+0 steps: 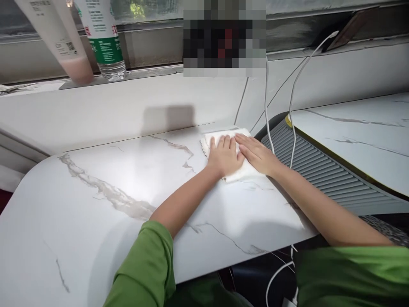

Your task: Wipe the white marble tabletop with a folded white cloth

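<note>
A folded white cloth (238,174) lies flat near the far right corner of a white marble-patterned table (105,238). My left hand (224,155) presses down on it, palm low and fingers spread toward the window. Beside it, my right hand (255,154) rests on the cloth's right part with the fingers stretched out to the left, close to my left thumb. Neither hand is wrapped around anything. Both palms hide much of the cloth.
On the windowsill stand a pinkish tube (64,47) and a clear bottle with a green-and-white label (105,49). White cables (291,102) hang down at the right. Past the table's right edge are a grey ribbed surface (319,170) and another marble-patterned tabletop (361,140).
</note>
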Demonstrator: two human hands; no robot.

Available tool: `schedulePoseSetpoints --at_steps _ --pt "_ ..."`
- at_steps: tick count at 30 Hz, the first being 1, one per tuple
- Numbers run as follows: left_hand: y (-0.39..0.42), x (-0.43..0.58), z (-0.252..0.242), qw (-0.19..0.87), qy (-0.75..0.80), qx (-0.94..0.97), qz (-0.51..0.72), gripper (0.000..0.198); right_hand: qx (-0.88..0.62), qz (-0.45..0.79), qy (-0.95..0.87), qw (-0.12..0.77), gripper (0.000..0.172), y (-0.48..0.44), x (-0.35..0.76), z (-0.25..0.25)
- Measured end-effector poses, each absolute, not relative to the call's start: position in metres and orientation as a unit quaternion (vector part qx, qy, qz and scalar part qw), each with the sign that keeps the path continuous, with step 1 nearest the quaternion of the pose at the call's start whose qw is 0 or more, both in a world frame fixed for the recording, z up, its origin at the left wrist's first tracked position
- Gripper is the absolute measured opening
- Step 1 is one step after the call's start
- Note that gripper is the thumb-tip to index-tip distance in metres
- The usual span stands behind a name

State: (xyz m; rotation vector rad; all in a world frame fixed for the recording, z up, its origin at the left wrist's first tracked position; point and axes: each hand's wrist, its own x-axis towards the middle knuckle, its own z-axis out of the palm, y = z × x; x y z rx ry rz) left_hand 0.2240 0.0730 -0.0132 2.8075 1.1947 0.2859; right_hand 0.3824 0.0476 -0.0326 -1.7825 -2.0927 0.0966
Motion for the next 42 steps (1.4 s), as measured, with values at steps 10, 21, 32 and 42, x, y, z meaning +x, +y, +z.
schedulePoseSetpoints --at_steps 10,21,32,42 --pt "-0.049 0.181 -0.003 0.013 0.321 0.945 0.064 0.061 -0.628 0.008 -0.75 0.21 0.054 -0.092 0.348 -0.036" --pt "0.011 0.167 0.005 0.057 0.35 0.934 0.033 0.06 -0.649 -0.032 -0.721 0.24 0.055 -0.022 0.31 -0.034" --pt "0.134 0.128 -0.005 0.048 0.504 0.857 0.092 0.056 -0.616 0.001 -0.75 0.24 0.045 0.128 0.249 -0.017" --pt "0.104 0.122 -0.001 0.036 0.523 0.848 0.08 0.056 -0.6 0.02 -0.758 0.255 0.046 0.107 0.25 -0.02"
